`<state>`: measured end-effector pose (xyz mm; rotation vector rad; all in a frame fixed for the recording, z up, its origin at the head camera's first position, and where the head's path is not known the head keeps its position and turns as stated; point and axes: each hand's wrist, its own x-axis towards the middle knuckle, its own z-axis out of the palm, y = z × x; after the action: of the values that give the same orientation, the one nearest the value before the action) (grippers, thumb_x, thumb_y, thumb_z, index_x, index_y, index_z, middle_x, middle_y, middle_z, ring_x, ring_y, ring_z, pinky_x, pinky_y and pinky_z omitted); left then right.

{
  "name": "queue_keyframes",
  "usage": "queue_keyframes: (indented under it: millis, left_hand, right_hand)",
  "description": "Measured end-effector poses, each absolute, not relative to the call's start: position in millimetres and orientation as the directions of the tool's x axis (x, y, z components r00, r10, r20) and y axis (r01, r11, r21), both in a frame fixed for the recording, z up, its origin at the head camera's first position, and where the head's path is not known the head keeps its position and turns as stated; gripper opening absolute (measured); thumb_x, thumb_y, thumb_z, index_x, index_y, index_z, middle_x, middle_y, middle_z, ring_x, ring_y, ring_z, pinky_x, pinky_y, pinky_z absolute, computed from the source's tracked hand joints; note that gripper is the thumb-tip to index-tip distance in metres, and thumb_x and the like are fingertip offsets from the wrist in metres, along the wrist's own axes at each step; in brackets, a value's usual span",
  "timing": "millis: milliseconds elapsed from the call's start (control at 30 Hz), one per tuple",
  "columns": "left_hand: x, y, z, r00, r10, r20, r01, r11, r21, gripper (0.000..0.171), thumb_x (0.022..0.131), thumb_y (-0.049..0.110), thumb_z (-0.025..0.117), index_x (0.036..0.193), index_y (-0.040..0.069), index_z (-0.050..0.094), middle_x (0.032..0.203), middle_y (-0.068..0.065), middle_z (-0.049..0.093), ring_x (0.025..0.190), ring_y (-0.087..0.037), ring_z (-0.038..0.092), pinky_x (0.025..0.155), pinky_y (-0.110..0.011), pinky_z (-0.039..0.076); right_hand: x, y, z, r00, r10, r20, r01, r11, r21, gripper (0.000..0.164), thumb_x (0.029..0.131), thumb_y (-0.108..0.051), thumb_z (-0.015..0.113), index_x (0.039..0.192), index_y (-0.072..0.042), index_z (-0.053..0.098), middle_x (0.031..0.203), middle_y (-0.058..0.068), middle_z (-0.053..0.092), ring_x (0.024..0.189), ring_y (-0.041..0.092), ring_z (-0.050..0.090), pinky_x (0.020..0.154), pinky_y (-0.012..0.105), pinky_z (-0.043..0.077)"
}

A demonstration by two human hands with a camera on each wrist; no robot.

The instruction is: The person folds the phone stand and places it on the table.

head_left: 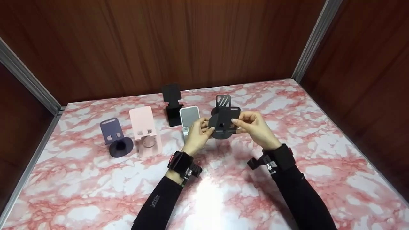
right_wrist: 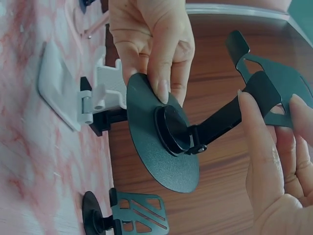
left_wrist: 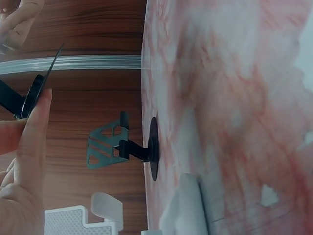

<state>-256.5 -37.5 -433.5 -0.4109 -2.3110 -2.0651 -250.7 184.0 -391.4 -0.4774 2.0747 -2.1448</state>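
A dark phone stand with a round base is held up between both hands above the table. My left hand (head_left: 196, 136) pinches the edge of its disc base (right_wrist: 181, 171), thumb on one face and fingers behind. On the other side, my right hand (head_left: 257, 130) grips the stand's phone plate (head_left: 227, 115) between thumb and fingers. A hinged arm (right_wrist: 220, 122) links base and plate in the right wrist view. Close behind the hands stands a dark slotted phone stand (head_left: 223, 101). Beside my left hand is a white and grey phone stand (head_left: 189, 115), partly hidden by it.
Further left on the marbled table (head_left: 80, 188) stand a pink phone stand (head_left: 142, 121) and a navy one (head_left: 111, 130). A tall black stand (head_left: 172, 94) is near the back edge. Wood-grain panels (head_left: 191, 41) with metal corner posts enclose the back and sides.
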Motion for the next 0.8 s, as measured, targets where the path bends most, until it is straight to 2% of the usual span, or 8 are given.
queue_keyframes:
  millis: [233, 500, 667, 800]
  left_hand:
    - [-257, -37, -433, -0.963, 0.184, 0.197, 0.222, 0.126, 0.967, 0.022, 0.100, -0.011, 0.062, 0.122, -0.014, 0.062, 0.109, -0.035, 0.076, 0.087, -0.016, 0.077, 0.076, -0.033, 0.070]
    - [-256, -36, -437, -0.954, 0.169, 0.248, 0.279, 0.191, 0.941, 0.022, 0.099, -0.010, 0.064, 0.120, -0.014, 0.064, 0.109, -0.033, 0.077, 0.095, -0.031, 0.079, 0.082, -0.026, 0.068]
    - [-254, -35, -437, -0.923, 0.147, 0.355, 0.381, 0.230, 0.895, 0.023, 0.097, -0.011, 0.065, 0.120, -0.015, 0.064, 0.111, -0.034, 0.077, 0.103, -0.043, 0.078, 0.093, -0.041, 0.069]
    - [-253, -35, -437, -0.879, 0.136, 0.457, 0.476, 0.272, 0.836, 0.022, 0.098, -0.010, 0.066, 0.120, -0.013, 0.066, 0.110, -0.033, 0.078, 0.100, -0.043, 0.080, 0.092, -0.048, 0.068]
  right_hand:
    - [-253, 188, -393, -0.934, -0.341, 0.105, -0.089, -0.063, -0.994, 0.035, 0.105, 0.003, 0.059, 0.076, -0.017, 0.065, 0.080, -0.009, 0.070, 0.078, 0.005, 0.069, 0.077, 0.024, 0.066]
    - [-256, 195, -397, -0.907, -0.416, 0.066, -0.030, -0.092, -0.995, 0.037, 0.107, 0.003, 0.056, 0.079, -0.017, 0.068, 0.084, -0.009, 0.071, 0.078, 0.004, 0.068, 0.077, 0.023, 0.066]
    - [-257, 202, -398, -0.874, -0.482, 0.063, -0.007, -0.117, -0.993, 0.033, 0.108, 0.001, 0.058, 0.083, -0.017, 0.072, 0.087, -0.008, 0.072, 0.083, 0.004, 0.069, 0.080, 0.023, 0.066]
    - [-260, 205, -399, -0.849, -0.524, 0.068, 0.008, -0.140, -0.990, 0.031, 0.108, -0.001, 0.060, 0.086, -0.017, 0.073, 0.087, -0.009, 0.073, 0.083, 0.003, 0.069, 0.078, 0.020, 0.065]
